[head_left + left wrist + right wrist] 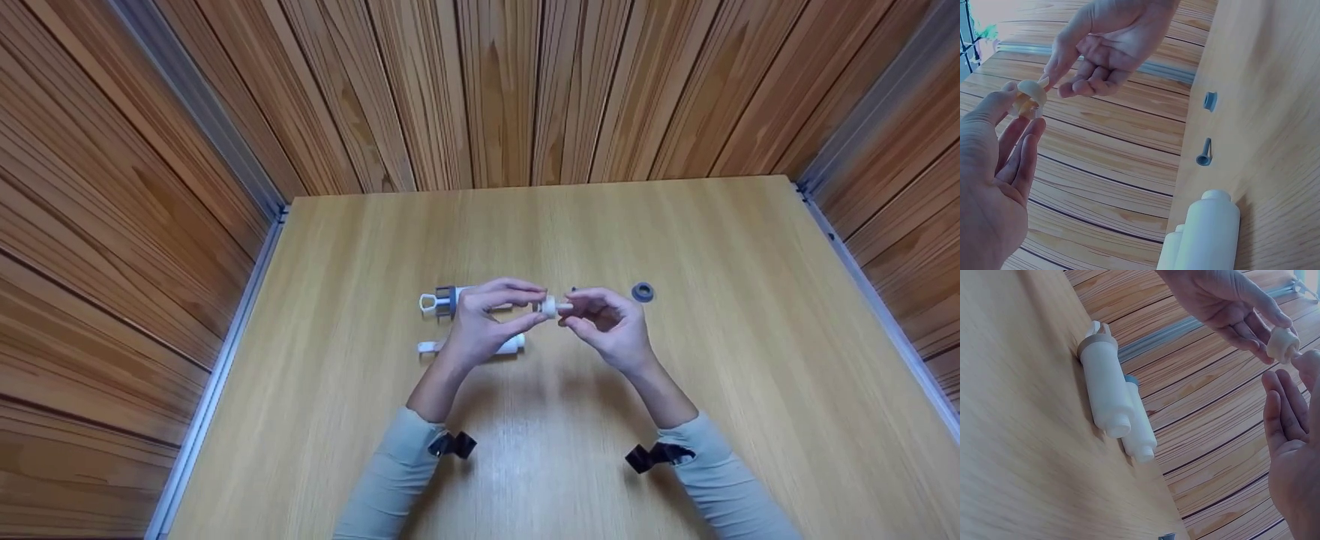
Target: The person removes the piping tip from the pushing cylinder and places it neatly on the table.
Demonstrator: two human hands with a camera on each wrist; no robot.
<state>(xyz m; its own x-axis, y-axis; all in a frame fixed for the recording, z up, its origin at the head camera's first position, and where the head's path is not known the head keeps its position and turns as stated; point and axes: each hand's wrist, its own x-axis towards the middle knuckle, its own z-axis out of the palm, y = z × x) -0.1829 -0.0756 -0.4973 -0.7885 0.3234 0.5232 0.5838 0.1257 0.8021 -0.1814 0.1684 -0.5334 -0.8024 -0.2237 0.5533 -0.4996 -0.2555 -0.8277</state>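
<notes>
White cap (548, 306) pinched between left hand (480, 326), right hand (609, 328) fingertips

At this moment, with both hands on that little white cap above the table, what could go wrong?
1. The white cap is only pinched between fingertips of the left hand and right hand; it could slip and fall to the table.
2. The grey ring lies loose beside the right hand; a careless sweep might knock it away.

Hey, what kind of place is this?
Likely a small indoor work booth: a bare wooden table boxed in by wood-panel walls, with small plastic tubes laid out for both hands.
</notes>
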